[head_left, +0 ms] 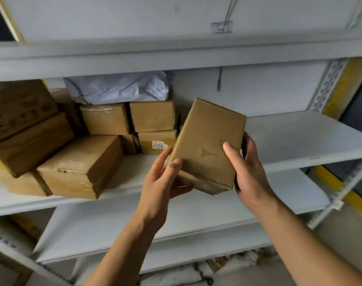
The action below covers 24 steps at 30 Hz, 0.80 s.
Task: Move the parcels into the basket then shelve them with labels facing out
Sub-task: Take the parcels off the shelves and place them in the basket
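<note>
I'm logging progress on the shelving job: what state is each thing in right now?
Held box: off the shelf, tilted, no label showing.
Left hand: grips the box's lower left corner.
Right hand: grips its right edge.
Labelled box: shelved, label facing out.
Grey bag: lies atop stacked boxes.

The parcel (207, 145) in my grip is matt brown cardboard, scuffed along its lower edge, with a faint triangle pressed or printed on its face. The shelf (295, 137) looks like smooth, pale grey painted metal. One box (81, 166) shows torn, rough paper and glossy tape. A crinkled grey plastic mailer (118, 87) lies on the stacked boxes.
</note>
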### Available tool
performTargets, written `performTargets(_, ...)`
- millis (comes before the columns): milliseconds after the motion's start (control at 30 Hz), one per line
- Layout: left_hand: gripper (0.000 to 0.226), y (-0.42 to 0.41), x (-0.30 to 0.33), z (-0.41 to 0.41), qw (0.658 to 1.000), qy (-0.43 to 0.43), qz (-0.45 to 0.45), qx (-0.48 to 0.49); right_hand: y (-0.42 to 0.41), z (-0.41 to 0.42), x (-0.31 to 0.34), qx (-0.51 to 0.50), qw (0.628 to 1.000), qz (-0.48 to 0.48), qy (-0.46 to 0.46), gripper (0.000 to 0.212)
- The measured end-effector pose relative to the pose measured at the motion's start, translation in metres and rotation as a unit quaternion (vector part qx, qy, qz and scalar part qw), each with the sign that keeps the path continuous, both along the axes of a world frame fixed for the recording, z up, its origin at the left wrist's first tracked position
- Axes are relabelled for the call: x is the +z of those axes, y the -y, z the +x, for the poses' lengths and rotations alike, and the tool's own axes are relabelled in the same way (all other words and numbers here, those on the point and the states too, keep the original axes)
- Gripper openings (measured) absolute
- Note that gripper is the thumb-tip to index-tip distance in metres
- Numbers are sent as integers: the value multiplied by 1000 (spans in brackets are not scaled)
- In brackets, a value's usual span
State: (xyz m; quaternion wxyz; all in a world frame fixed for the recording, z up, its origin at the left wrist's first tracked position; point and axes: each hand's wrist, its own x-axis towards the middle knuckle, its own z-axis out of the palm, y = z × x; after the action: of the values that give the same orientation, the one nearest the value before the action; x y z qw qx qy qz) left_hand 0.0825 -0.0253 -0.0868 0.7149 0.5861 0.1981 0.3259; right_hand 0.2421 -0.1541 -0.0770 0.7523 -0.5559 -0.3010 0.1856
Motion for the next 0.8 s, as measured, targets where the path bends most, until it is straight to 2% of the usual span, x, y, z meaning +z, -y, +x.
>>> performTargets(200, 55, 99, -7, 90, 995, -7, 12, -99, 135, 34, -19, -77, 996, -49, -22, 64)
performTargets(267, 55, 133, -15, 116, 990, -17, 3, -141, 173, 47, -28, -117, 991, -37, -49, 70)
performTargets(400, 53, 204, -33, 164, 972, -69, 10, -222, 257, 68, -48, -204, 975, -11, -82, 69)
performTargets(500, 40, 248, -49, 192, 956, -99, 35, -276, 309, 74, -71, -268, 958, -10, -100, 71)
performTargets(667, 55, 305, -85, 226, 916, -155, 93, -358, 375, 66, -114, -358, 926, -24, -119, 65)
performTargets(800, 46, 353, -122, 252, 870, -204, 119, -432, 421, 54, -156, -413, 897, -54, -146, 60)
